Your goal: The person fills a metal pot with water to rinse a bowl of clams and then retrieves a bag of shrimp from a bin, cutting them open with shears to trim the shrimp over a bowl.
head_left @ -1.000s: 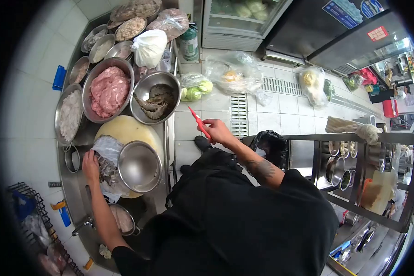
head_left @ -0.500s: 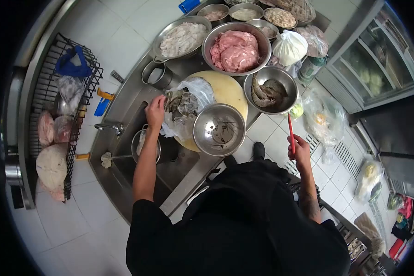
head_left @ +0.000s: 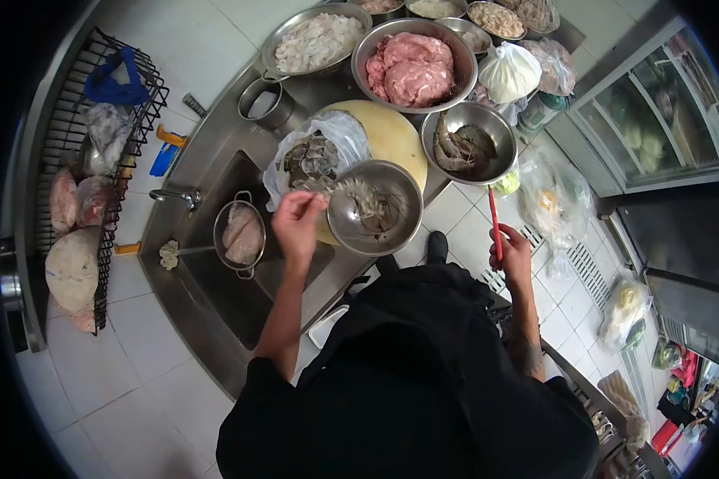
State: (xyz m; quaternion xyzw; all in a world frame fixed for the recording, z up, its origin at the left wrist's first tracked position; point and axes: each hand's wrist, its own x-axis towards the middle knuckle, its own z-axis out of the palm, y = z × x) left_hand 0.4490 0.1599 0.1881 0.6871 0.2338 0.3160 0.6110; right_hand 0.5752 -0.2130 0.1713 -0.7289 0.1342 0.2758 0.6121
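My left hand [head_left: 298,219] pinches one end of a grey shrimp [head_left: 359,194], which stretches out over a steel bowl [head_left: 411,227] with dark bits inside. Behind it lies an open plastic bag [head_left: 345,132] holding several more shrimp [head_left: 315,156], resting on a round yellowish cutting board [head_left: 391,136]. In my right hand [head_left: 511,257] is a thin red-handled tool [head_left: 495,219]; its tip is hard to make out near the rim of another steel bowl [head_left: 503,156]. Several large dark shrimp [head_left: 455,152] lie in that bowl.
At the back stand a bowl of pink minced meat [head_left: 417,72] and a colander of pale pieces [head_left: 315,41]. A small pot with meat [head_left: 242,235] sits in the sink [head_left: 287,271] under a faucet [head_left: 176,197]. A wire rack [head_left: 128,96] is left, a glass-door fridge [head_left: 655,104] right.
My left hand has moved from the shrimp bag toward me and right, with a shrimp now pinched in it over the bowl. My right hand still holds the red-handled tool, slightly shifted.
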